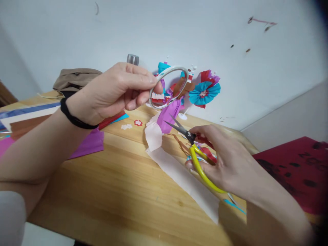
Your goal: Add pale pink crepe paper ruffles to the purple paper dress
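Raised over the table, my left hand (115,90) pinches a thin roll of white tape (153,99) by its near edge. My right hand (220,157) grips scissors with yellow handles (202,174); their dark blades stand slightly apart and point up and left, below the tape roll. A long pale pink strip of crepe paper (184,184) lies on the wood beneath the scissors. At its far end a wider pale piece (154,136) adjoins purple crepe paper (167,116). Two small flower cutouts, one red and white (138,123) and one pale (126,126), rest to the left.
Against the wall stand colourful paper flowers, including a blue pleated one (205,93). Folded coloured papers (88,145) lie at left, near a brown cloth bag (77,79). Paper scraps (206,153) are partly hidden behind my right hand. A dark red box-like object (294,171) is at right.
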### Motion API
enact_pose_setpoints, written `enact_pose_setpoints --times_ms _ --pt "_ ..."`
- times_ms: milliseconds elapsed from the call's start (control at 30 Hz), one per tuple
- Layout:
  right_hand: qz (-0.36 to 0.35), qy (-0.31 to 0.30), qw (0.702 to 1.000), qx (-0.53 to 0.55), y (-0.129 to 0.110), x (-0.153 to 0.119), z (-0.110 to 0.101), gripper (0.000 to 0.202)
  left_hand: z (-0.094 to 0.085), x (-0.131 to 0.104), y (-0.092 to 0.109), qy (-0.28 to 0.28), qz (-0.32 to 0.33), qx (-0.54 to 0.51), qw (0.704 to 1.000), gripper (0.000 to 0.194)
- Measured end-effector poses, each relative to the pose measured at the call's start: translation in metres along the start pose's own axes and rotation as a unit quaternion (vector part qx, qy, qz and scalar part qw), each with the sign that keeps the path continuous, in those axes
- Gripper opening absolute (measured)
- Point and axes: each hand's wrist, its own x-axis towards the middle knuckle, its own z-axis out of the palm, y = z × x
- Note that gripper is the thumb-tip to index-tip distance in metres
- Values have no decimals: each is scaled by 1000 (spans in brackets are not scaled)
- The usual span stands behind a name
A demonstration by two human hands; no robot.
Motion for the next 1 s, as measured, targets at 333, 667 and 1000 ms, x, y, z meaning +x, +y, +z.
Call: enact_pose_setpoints --times_ms 333,667,1000 --pt "29 -24 996 -86 -11 5 8 38 16 -1 -13 -61 -53 30 996 18" --pt "11 -51 997 -62 -7 3 22 37 24 5 -23 -100 -79 94 987 29" --pt "-57 -142 987 39 -15 2 34 28 26 3 -14 -114 -117 97 982 32"
